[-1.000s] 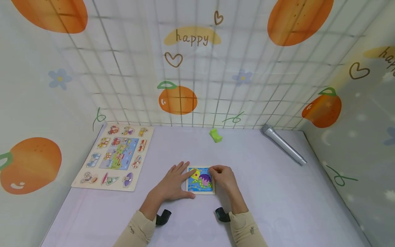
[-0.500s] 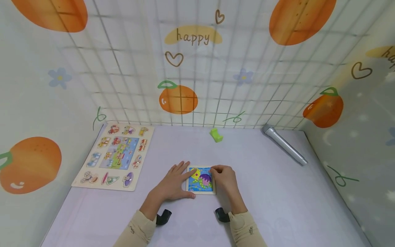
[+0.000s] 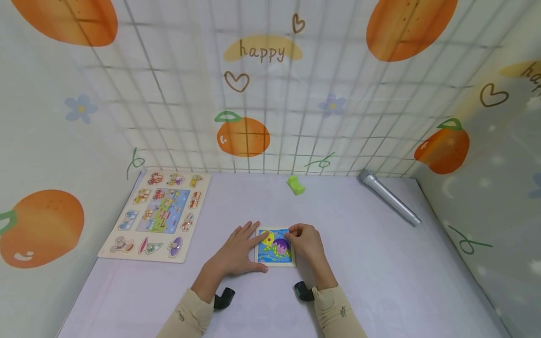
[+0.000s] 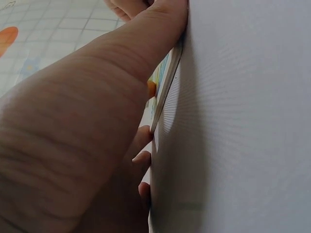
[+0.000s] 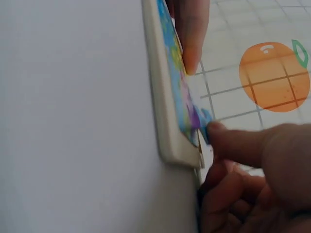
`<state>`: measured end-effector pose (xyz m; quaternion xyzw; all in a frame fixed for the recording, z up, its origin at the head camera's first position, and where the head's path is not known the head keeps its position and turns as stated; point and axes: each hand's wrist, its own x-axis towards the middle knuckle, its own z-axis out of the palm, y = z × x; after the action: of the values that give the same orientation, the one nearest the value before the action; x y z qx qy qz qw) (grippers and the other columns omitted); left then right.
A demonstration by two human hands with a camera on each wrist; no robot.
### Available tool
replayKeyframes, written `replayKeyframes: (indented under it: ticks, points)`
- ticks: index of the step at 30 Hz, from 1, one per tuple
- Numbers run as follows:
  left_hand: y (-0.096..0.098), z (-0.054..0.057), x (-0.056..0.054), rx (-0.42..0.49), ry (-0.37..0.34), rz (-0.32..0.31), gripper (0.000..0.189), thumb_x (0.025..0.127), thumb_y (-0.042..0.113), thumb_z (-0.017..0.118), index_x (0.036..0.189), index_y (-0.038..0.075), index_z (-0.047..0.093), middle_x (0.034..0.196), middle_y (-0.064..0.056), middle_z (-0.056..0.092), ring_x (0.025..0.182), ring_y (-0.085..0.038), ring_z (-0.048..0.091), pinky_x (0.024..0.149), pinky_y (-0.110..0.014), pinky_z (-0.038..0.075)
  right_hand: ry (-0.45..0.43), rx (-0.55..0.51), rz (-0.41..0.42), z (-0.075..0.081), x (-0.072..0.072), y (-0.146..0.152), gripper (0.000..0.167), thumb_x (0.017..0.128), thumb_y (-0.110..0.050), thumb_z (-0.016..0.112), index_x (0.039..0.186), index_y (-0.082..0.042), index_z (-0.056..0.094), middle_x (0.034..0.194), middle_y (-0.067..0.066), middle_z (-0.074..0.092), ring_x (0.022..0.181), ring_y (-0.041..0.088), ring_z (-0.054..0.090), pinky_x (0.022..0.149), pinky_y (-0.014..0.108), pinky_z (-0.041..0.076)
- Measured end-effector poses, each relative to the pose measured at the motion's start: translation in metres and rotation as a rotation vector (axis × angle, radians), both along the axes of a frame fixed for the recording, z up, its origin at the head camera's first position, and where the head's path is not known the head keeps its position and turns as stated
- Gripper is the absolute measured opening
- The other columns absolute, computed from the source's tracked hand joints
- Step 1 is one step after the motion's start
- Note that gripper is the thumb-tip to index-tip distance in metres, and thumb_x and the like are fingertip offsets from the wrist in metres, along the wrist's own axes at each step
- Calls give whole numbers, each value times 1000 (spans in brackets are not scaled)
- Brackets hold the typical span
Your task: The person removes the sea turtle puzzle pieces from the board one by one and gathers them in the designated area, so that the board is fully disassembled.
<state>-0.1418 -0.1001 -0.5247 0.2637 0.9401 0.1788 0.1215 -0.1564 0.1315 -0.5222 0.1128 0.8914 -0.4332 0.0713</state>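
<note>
While the left hand (image 3: pixel 238 253) lies spread, index finger on the picture and thumb at the near edge, probably to steady the small turtle puzzle (image 3: pixel 274 247) on the table (image 3: pixel 363 267), the right hand (image 3: pixel 308 241) pinches a blue piece (image 5: pixel 205 117) by thumb and finger at the puzzle's far right corner. That piece tilts up from the frame (image 5: pixel 158 87); gripping its edge likely leaves neighbouring pieces undisturbed.
</note>
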Motion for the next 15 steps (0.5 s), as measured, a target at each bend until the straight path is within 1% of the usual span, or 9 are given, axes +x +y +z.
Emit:
replayKeyframes:
  ticks: [8, 15]
  points:
    - [-1, -3, 0, -4, 3, 0, 98, 78, 74, 72, 159, 31, 37, 172, -6, 19, 160, -31, 13, 130, -56, 15, -20, 4, 66, 1, 1, 6, 18, 92, -27, 75, 91, -8, 74, 85, 4, 69, 78, 16, 58, 64, 25, 46]
    - [-2, -5, -2, 1, 11, -9, 100, 77, 75, 71, 159, 30, 37, 172, -6, 19, 160, -31, 13, 129, -56, 15, -18, -55, 87, 3, -1, 11, 20, 95, -27, 72, 90, -8, 75, 84, 3, 67, 74, 15, 55, 61, 25, 44]
